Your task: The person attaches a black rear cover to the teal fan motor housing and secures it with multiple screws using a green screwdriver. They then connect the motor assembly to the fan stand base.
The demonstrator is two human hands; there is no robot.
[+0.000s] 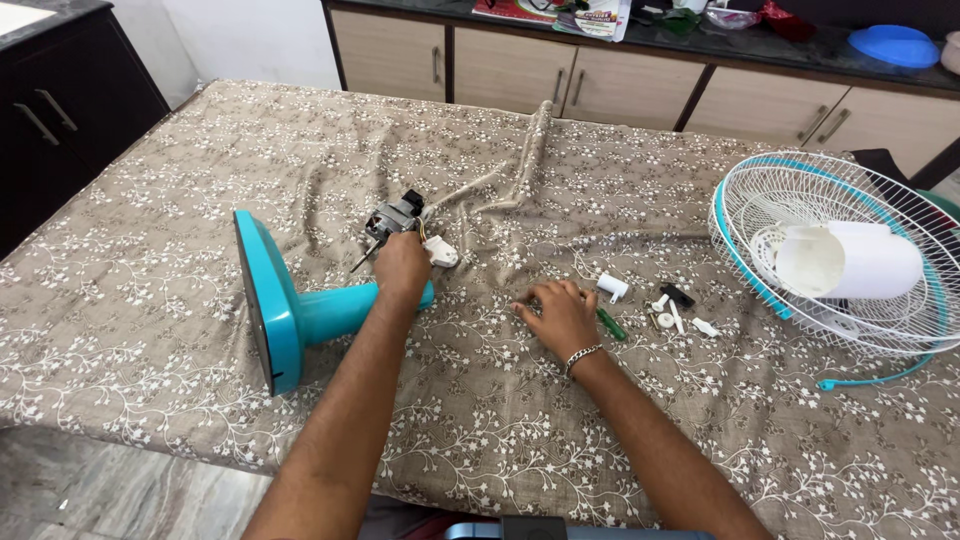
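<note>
A teal fan stand point(300, 315) lies on its side on the patterned tablecloth point(200, 180), its round base to the left. My left hand point(402, 268) grips the top of its neck, just below the bare fan motor point(393, 218) with its shaft and wires. My right hand point(556, 312) rests flat on the cloth, fingers curled over something small that I cannot make out. A green-handled screwdriver point(611, 324) lies right beside that hand.
Small white and black fan parts point(672, 308) are scattered right of my right hand. A white wire fan guard point(840, 250) with a white motor cover point(850, 262) inside sits at the far right. Cabinets and a cluttered counter point(780, 45) stand behind the table.
</note>
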